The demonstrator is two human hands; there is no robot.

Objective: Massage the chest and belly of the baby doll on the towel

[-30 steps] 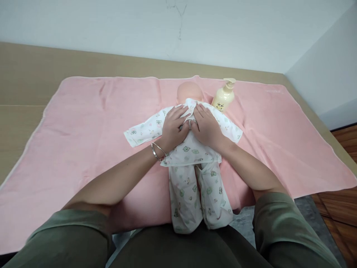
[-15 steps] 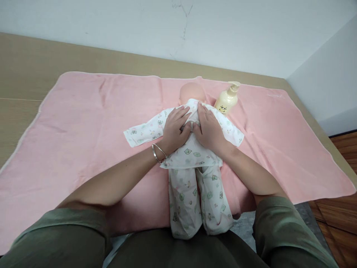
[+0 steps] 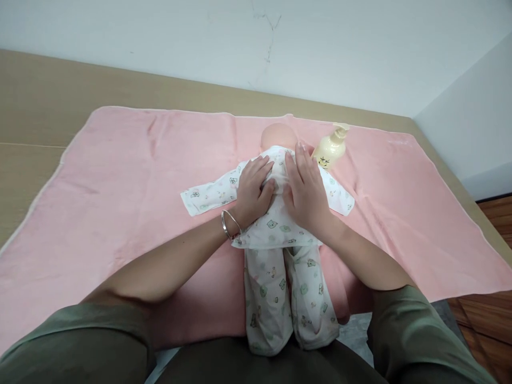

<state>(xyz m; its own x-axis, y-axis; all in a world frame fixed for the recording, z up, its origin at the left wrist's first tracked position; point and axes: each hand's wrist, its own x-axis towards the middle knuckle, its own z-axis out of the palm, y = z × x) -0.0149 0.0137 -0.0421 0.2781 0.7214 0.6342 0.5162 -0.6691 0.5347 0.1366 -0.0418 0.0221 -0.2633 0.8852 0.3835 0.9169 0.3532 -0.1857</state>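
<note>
A doll (image 3: 279, 135) lies face down, its bald head away from me. It wears a white printed top (image 3: 276, 232) with both sleeves spread and matching trousers (image 3: 269, 296). My left hand (image 3: 255, 190) rests flat on the left side of the upper back, fingers spread and thumb out. Over the right side of the back is my right hand (image 3: 307, 190), its fingers stretched out and looking slightly raised; whether the palm touches the cloth is hard to tell. Neither hand holds anything. A silver bangle (image 3: 231, 224) circles my left wrist.
A pink blanket (image 3: 132, 213) covers much of the wooden table (image 3: 40, 80). Right of the doll's head, a cream pump bottle (image 3: 331, 146) stands close to my right fingertips. A white wall (image 3: 180, 42) rises behind the table.
My right hand has lifted a little and its fingers reach higher, nearer the bottle. My left hand stays on the doll's back. The whole view has shifted slightly.
</note>
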